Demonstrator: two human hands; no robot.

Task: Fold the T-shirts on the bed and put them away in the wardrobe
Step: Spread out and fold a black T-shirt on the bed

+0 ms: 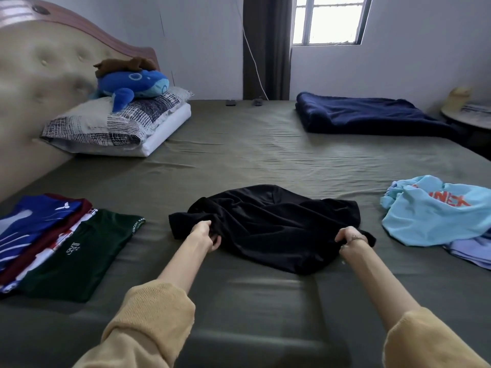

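Fingers of L hand (206,232) & R hand (350,239) curled, gripping black T-shirt (271,227).

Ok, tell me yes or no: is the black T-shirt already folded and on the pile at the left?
No: the black T-shirt lies crumpled mid-bed, gripped by the left hand and right hand, apart from the folded pile.

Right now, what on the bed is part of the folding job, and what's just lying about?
Job:
- black T-shirt, crumpled, gripped by left hand and right hand
- folded stack, dark green shirt in front
- light blue T-shirt, unfolded, on a pale garment

Lying about:
- pillows
- blue plush
- navy blanket
- two small dark objects at the far edge
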